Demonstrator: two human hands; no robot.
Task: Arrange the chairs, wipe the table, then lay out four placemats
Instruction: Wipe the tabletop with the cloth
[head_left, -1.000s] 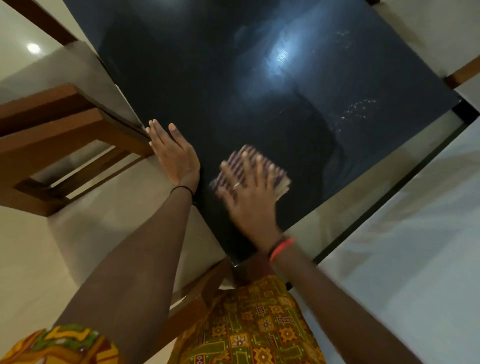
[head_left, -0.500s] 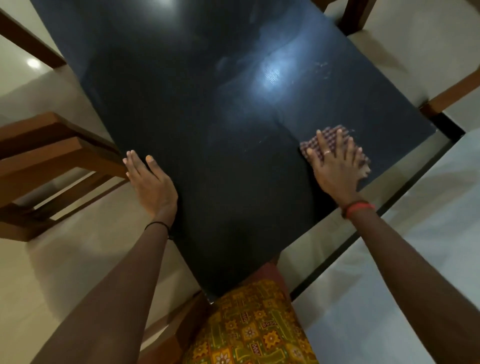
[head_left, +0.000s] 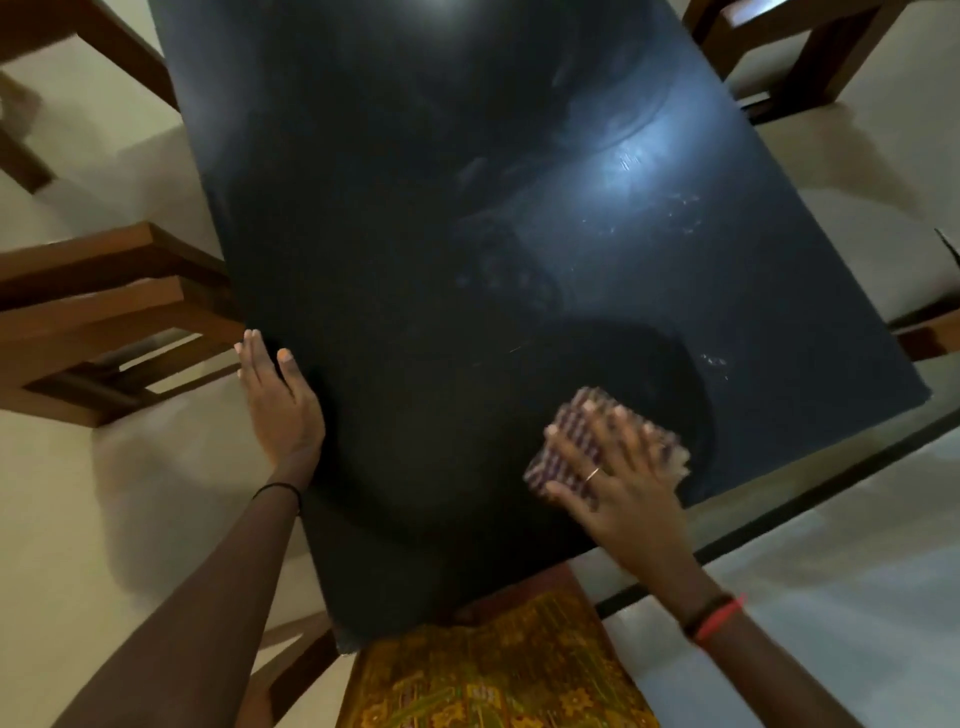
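My right hand (head_left: 618, 483), fingers flat, presses the checked purple cloth (head_left: 563, 441) near the right edge of the glossy black table (head_left: 415, 208). Overshooting could drop it off. My left hand (head_left: 280, 405) lies flat and empty on the left edge.

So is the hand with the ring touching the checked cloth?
Touching. The head view shows the right hand pressed flat on the cloth, fingers spread over it.

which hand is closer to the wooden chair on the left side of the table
Left. The left hand rests flat on the table edge right beside that chair; the right hand presses the checked cloth farther across it.
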